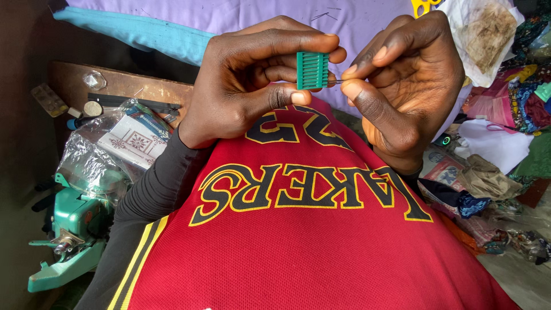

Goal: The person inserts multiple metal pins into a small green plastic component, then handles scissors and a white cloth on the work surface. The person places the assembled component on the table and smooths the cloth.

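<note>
My left hand (252, 80) grips a small green ribbed plastic case (313, 70) between thumb and fingers, held up in front of my chest. My right hand (410, 80) pinches a thin metal needle (334, 82) between thumb and forefinger, its end at the right side of the green case. Both hands hover above my red mesh jersey (310, 241) with black and yellow lettering. A dark long sleeve (155, 189) covers my left forearm.
A green sewing machine (72, 235) stands at the lower left beside a clear plastic bag (109, 149) of packets on a wooden table (132, 86). Lilac cloth (241, 14) lies behind the hands. Piled fabric scraps and paper (499, 149) fill the right side.
</note>
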